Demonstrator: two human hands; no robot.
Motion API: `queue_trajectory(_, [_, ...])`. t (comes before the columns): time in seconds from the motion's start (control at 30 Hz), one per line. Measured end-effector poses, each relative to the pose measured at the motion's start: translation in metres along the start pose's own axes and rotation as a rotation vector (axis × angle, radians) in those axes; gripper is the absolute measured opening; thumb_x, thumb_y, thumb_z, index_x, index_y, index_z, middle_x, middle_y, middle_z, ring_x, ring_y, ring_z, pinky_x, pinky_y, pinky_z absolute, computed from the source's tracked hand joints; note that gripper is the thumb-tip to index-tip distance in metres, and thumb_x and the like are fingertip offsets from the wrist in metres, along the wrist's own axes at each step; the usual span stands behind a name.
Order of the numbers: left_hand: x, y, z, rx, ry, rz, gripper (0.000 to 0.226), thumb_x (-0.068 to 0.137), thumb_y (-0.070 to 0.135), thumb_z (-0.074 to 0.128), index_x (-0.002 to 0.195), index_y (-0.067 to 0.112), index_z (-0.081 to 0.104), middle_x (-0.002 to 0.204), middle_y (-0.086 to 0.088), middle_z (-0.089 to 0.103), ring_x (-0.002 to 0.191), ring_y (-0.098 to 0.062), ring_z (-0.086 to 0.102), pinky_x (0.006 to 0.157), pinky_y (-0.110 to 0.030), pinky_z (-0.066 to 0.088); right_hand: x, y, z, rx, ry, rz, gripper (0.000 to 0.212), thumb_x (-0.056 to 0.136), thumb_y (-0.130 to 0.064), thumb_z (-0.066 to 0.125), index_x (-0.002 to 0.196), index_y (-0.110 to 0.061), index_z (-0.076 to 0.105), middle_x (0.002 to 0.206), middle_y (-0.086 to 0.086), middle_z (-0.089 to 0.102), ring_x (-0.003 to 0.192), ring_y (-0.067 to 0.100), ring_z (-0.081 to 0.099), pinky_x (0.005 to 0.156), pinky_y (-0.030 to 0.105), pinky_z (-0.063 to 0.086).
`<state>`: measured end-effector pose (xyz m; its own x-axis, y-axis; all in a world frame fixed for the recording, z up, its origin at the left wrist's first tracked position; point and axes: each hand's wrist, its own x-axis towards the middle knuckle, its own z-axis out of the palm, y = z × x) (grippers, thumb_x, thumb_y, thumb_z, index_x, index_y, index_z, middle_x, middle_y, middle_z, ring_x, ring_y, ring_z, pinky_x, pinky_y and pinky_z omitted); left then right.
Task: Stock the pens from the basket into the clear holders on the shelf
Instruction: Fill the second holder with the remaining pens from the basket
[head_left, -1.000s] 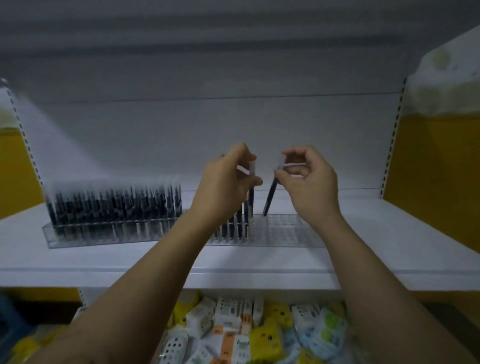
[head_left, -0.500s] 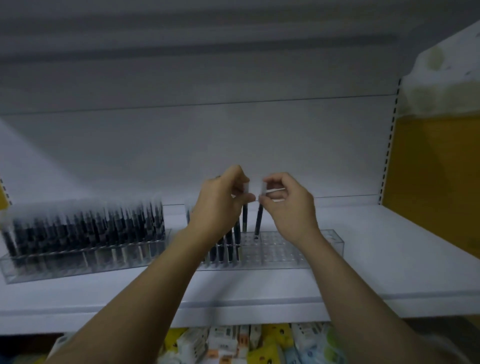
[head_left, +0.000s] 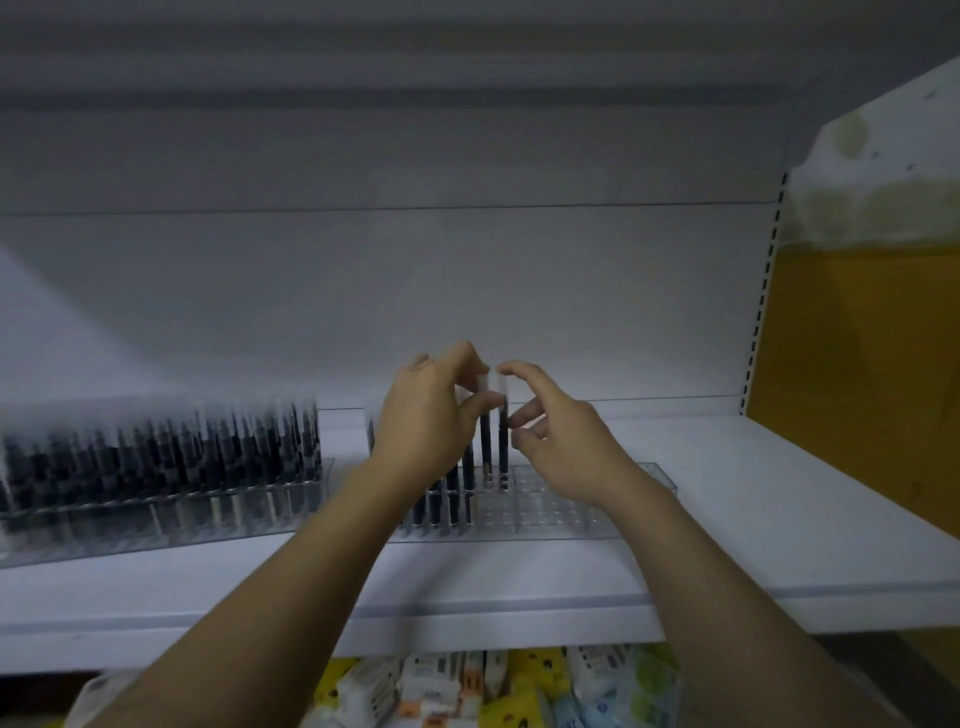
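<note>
Two clear pen holders stand on the white shelf (head_left: 753, 525). The left holder (head_left: 156, 525) is packed with dark pens. The right holder (head_left: 582, 514) has several dark pens at its left end, and its right part shows open slots. My left hand (head_left: 426, 421) pinches the pale cap of one upright pen (head_left: 485, 441) standing in the right holder. Just right of it stands another pen (head_left: 503, 441). My right hand (head_left: 561, 447) hovers beside that pen with its fingers spread, the index fingertip at the cap's top. The basket is out of view.
White back panel and an upper shelf lie behind and above. A perforated upright (head_left: 763, 291) and a yellow wall panel (head_left: 857, 374) bound the shelf on the right. Colourful small packets (head_left: 467, 686) fill the level below the shelf edge.
The right hand lowered its pen into a slot of the right holder and has let go, fingers spreading. The left hand also lowered its pen into the holder. The view tilted upward.
</note>
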<state>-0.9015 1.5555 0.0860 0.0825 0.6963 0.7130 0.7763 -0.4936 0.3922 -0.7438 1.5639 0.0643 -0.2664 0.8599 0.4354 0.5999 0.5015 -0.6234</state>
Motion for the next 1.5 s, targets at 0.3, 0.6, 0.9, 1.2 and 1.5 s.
queue_trajectory(0.3, [0.007, -0.004, -0.003, 0.370, -0.151, -0.045, 0.024, 0.094, 0.046, 0.049, 0.111, 0.031, 0.053, 0.122, 0.004, 0.060, 0.133, -0.020, 0.038, 0.117, -0.053, 0.000, -0.010, 0.004, 0.008, -0.027, -0.052, 0.069, 0.065, 0.098, -0.010, 0.047, 0.142, -0.053, 0.026, 0.122, -0.002, 0.056, 0.100, 0.015, 0.059, 0.084, 0.026, 0.048])
queue_trajectory(0.6, [-0.023, 0.006, -0.024, 0.395, -0.071, 0.095, 0.046, 0.092, 0.046, 0.050, 0.136, 0.034, 0.046, 0.139, 0.008, 0.051, 0.136, -0.017, 0.035, 0.118, -0.047, 0.009, -0.038, -0.010, 0.012, -0.053, 0.032, 0.035, 0.087, 0.093, -0.018, 0.061, 0.147, -0.054, 0.003, 0.145, -0.003, 0.038, 0.116, 0.013, 0.050, 0.090, 0.025, 0.042])
queue_trajectory(0.9, [-0.119, 0.007, -0.050, 0.276, 0.053, 0.102, 0.035, 0.086, 0.035, 0.064, 0.119, 0.024, 0.060, 0.116, 0.003, 0.063, 0.112, -0.021, 0.051, 0.090, -0.037, 0.035, -0.105, -0.043, 0.034, 0.029, 0.184, -0.090, 0.068, 0.089, -0.025, 0.067, 0.145, -0.039, 0.031, 0.138, -0.011, 0.041, 0.121, 0.002, 0.045, 0.099, 0.019, 0.040])
queue_trajectory(1.2, [-0.232, -0.034, -0.031, 0.247, -0.112, -0.025, 0.039, 0.080, 0.038, 0.057, 0.114, 0.019, 0.061, 0.108, -0.001, 0.065, 0.103, -0.026, 0.056, 0.082, -0.039, 0.044, -0.189, -0.012, 0.117, 0.082, 0.129, -0.001, 0.043, 0.087, -0.021, 0.068, 0.127, -0.030, 0.056, 0.110, -0.012, 0.054, 0.099, 0.001, 0.056, 0.084, 0.021, 0.049])
queue_trajectory(1.5, [-0.346, -0.074, 0.012, 0.208, -0.480, -0.310, 0.046, 0.090, 0.044, 0.057, 0.132, 0.026, 0.049, 0.131, 0.003, 0.055, 0.121, -0.023, 0.046, 0.096, -0.036, 0.036, -0.265, 0.056, 0.205, -0.044, -0.242, 0.266, 0.052, 0.089, -0.033, 0.067, 0.137, -0.032, 0.048, 0.140, -0.004, 0.045, 0.125, 0.015, 0.047, 0.088, 0.021, 0.038])
